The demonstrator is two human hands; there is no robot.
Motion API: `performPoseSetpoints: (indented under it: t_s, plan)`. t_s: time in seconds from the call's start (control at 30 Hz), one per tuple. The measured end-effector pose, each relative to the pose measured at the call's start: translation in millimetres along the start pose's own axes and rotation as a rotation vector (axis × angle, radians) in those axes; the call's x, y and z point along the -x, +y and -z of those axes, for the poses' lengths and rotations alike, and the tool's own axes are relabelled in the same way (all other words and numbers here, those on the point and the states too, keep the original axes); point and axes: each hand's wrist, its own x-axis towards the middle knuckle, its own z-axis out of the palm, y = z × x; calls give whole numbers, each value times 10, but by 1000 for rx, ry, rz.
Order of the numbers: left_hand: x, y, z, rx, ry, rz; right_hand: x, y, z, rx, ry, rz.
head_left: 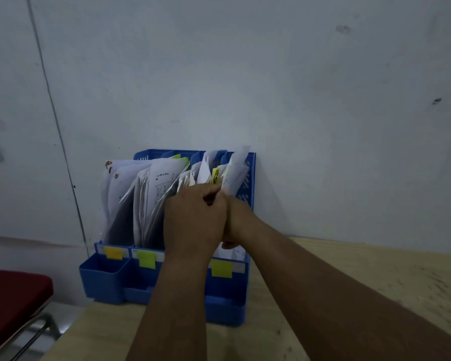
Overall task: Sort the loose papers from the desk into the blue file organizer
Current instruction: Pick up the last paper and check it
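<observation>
The blue file organizer (107,277) stands against the wall at the desk's back left corner, its upright slots stuffed with white papers (120,194). Coloured sticky labels mark the slot fronts: orange (113,252), green (146,259), yellow (221,268). Both hands are pressed together in front of the right-hand slots. My left hand (193,220) covers the third slot and its fingers close on papers there. My right hand (238,220) sits right beside it, fingers tucked into the papers with a yellow sheet (215,175) above them. What exactly each hand grips is hidden.
The organizer sits on a light wooden desk (349,269) that stretches to the right. A pale wall (271,87) rises directly behind it. A red-cushioned chair (13,295) with a metal frame stands low at the left, beside the desk edge.
</observation>
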Motion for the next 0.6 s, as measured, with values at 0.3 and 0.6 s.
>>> performPoseSetpoints:
  t_s: [0.3, 0.6]
  plan:
    - [-50, -279, -2, 2, 54, 55, -342, 311, -71, 409, 229, 128]
    - [-30, -311, -94, 3, 49, 47, -293, 538, -89, 157, 305, 320]
